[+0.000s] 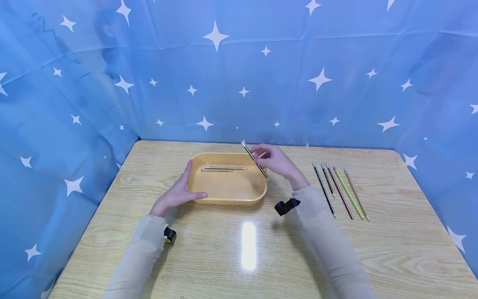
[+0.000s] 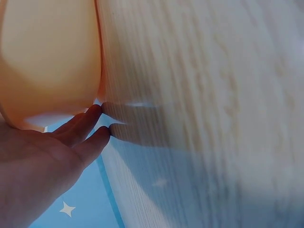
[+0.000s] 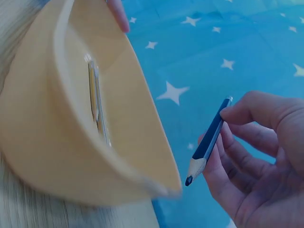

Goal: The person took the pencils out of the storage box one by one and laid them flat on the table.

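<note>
My right hand (image 1: pixel 274 160) pinches a dark pencil (image 1: pixel 248 152) between thumb and fingers over the right end of a yellow-orange plastic tray (image 1: pixel 228 202). In the right wrist view the pencil (image 3: pixel 211 135) slants, its sharpened tip pointing down toward the tray's rim. At the left end of the tray my left hand (image 1: pixel 181 189) grips the corner, thumb over the front rim and fingers along the outer side. The left wrist view shows its fingertips (image 2: pixel 95 111) low against the tray wall near the tabletop. Light-coloured pencils (image 1: pixel 220 170) lie side by side on the tray's floor.
Several pencils lie in a loose row on the wooden table (image 1: pixel 403 249) to the right: dark ones (image 1: pixel 324 191), a reddish one (image 1: pixel 340 193), a lime green one (image 1: pixel 349 194) and a gold-brown one (image 1: pixel 356 195). A blue star-patterned curtain (image 1: pixel 261 83) hangs behind the table and along both sides.
</note>
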Tool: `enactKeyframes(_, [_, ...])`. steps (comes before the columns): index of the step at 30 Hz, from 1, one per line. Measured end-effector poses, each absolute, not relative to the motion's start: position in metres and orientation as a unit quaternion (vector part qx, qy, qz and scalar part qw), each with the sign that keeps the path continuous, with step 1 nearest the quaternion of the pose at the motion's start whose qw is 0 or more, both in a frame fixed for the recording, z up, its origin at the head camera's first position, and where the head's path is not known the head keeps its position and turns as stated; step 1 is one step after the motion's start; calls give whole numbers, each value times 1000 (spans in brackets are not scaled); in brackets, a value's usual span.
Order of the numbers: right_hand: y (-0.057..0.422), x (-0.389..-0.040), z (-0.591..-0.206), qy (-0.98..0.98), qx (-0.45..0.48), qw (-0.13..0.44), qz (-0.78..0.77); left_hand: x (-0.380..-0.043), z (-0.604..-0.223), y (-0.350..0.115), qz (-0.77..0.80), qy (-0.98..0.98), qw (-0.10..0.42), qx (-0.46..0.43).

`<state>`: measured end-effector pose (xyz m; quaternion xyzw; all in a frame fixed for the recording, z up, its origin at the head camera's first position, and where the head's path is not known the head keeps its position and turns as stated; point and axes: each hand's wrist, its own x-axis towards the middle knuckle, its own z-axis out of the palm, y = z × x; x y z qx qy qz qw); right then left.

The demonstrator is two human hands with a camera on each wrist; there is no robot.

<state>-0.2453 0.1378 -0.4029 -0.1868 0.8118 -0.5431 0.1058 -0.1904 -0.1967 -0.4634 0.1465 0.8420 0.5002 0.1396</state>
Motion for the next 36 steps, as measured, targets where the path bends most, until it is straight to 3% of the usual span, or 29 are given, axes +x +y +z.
enactKeyframes(36, [270, -227, -450, 916, -33, 76, -393, -192, -464, -197, 501, 841, 146, 145])
